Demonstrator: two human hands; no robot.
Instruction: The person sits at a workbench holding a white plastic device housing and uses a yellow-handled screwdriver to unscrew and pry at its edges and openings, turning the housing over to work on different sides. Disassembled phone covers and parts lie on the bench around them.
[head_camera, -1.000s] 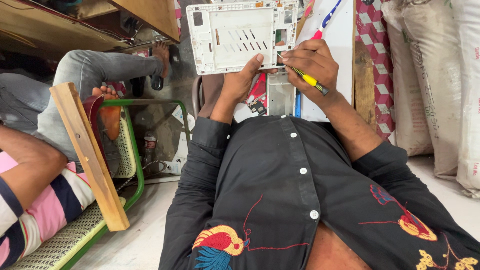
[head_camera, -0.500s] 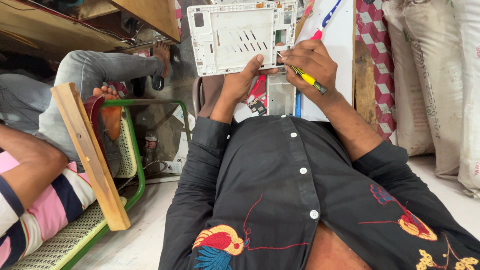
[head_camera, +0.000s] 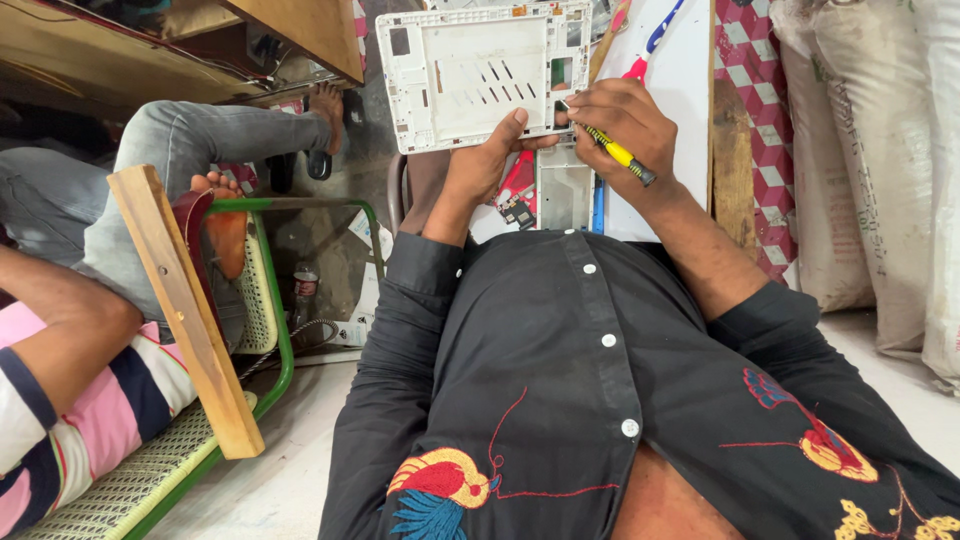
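While the left hand (head_camera: 480, 165) is gripping the white plastic panel (head_camera: 482, 70), the right hand (head_camera: 620, 125) is working on it.
The right hand is clenching a yellow screwdriver (head_camera: 612, 152), its tip touching the panel's right edge above the lap.

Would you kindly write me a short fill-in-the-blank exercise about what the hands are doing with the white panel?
1. The left hand steadies the white panel by its ____ edge.
2. The right hand holds a screwdriver with a ____ and black handle.
3. The screwdriver tip meets the panel at its ____ side.
4. The person wears a ____ buttoned shirt with embroidery.

Missing words: lower; yellow; right; black
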